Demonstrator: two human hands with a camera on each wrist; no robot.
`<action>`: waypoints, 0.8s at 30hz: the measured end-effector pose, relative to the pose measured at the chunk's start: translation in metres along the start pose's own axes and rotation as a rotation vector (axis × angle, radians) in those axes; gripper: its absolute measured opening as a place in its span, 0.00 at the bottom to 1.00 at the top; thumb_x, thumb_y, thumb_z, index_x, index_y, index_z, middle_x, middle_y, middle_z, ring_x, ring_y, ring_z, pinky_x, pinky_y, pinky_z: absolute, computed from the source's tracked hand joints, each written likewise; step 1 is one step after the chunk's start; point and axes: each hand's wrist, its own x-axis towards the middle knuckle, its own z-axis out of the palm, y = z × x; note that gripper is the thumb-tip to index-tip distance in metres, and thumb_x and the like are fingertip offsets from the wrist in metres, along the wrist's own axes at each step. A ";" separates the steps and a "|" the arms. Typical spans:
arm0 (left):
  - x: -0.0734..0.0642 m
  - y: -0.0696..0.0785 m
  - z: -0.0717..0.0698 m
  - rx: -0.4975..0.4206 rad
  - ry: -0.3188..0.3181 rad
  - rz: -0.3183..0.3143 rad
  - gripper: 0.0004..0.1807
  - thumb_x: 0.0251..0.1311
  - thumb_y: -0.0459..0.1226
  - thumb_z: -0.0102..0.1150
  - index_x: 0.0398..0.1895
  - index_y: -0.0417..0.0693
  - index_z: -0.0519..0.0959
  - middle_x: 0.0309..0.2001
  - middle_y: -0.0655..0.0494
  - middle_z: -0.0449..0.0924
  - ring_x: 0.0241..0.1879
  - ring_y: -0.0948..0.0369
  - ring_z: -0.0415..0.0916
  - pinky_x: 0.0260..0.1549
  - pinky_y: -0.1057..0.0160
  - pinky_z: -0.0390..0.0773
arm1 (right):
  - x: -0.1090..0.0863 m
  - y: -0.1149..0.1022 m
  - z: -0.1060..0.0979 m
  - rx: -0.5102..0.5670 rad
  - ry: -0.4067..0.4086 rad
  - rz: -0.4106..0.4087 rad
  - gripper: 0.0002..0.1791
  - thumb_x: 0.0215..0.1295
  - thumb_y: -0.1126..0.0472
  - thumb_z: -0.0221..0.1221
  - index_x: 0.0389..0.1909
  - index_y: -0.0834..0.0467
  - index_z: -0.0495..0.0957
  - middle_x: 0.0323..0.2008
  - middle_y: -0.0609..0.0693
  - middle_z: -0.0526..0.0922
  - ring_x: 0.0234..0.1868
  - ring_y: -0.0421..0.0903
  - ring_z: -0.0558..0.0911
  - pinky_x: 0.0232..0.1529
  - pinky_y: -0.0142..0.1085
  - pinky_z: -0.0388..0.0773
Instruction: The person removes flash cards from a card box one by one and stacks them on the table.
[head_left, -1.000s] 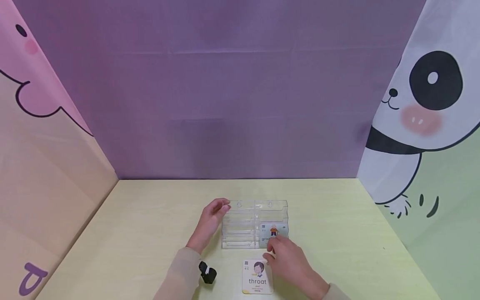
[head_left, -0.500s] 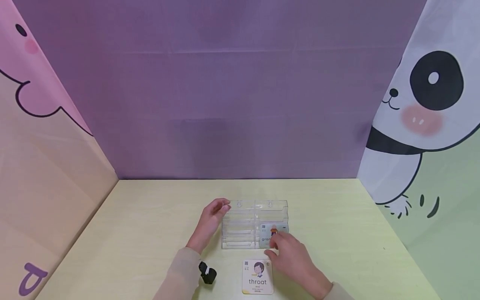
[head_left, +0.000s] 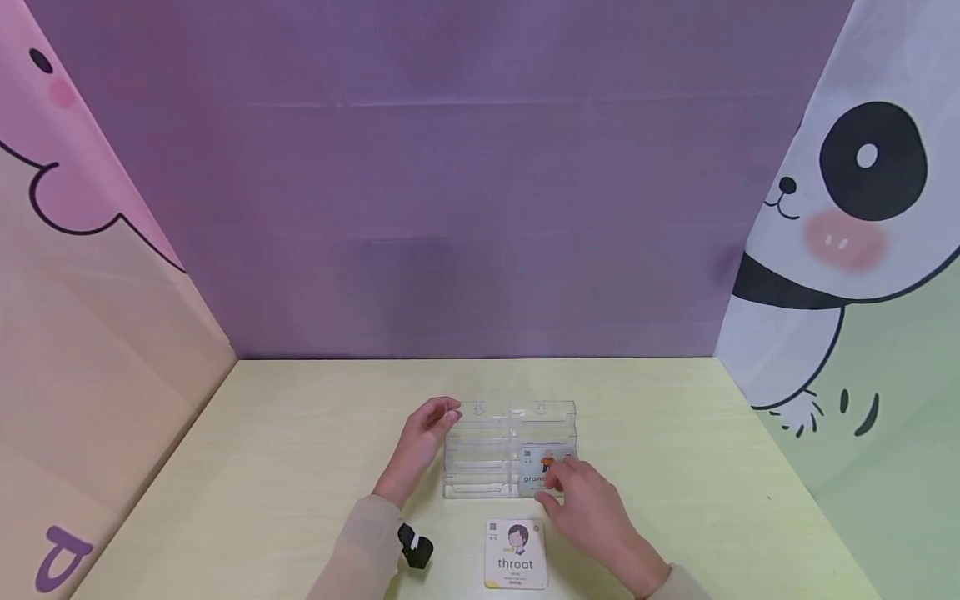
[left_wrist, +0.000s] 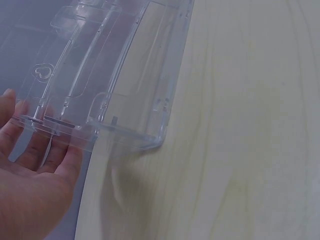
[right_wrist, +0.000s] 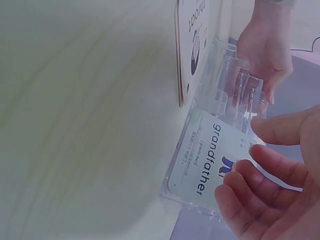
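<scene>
The left hand [head_left: 417, 446] is gripping the clear holder [head_left: 478, 454], fingers clamped on its top left corner; the grandfather card [head_left: 532, 467] is sitting in the holder's lower right section. The right hand [head_left: 592, 510] is curving over that card, its thumb and fingers apart; the throat card [head_left: 515, 546] is lying in front of the holder.

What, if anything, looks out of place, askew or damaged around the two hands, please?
Nothing stands out: no spill or damage shows. The pale blue, square printed "grandfather" card sits at the lower right of the clear plastic rack, and the white, square "throat" card lies face up on the pale wood-grained table, nearer the person.
</scene>
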 end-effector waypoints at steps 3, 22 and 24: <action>0.000 0.000 0.000 -0.004 -0.001 -0.005 0.15 0.76 0.35 0.53 0.58 0.34 0.76 0.56 0.38 0.80 0.59 0.48 0.77 0.64 0.48 0.69 | 0.001 0.001 -0.002 -0.008 0.024 0.003 0.12 0.55 0.60 0.74 0.28 0.53 0.78 0.30 0.42 0.75 0.33 0.42 0.76 0.30 0.35 0.75; 0.001 -0.001 0.000 -0.006 -0.001 -0.013 0.14 0.75 0.34 0.53 0.58 0.35 0.76 0.56 0.38 0.80 0.59 0.49 0.77 0.65 0.47 0.68 | 0.005 0.004 -0.013 -0.002 0.104 0.010 0.11 0.57 0.62 0.74 0.35 0.57 0.81 0.33 0.47 0.79 0.34 0.43 0.76 0.35 0.38 0.79; 0.001 -0.001 0.000 -0.007 -0.003 -0.018 0.15 0.75 0.34 0.53 0.58 0.35 0.76 0.57 0.38 0.79 0.59 0.49 0.77 0.66 0.47 0.68 | 0.005 0.004 -0.014 0.002 0.108 0.011 0.11 0.57 0.63 0.74 0.35 0.58 0.81 0.34 0.48 0.80 0.35 0.43 0.77 0.35 0.39 0.79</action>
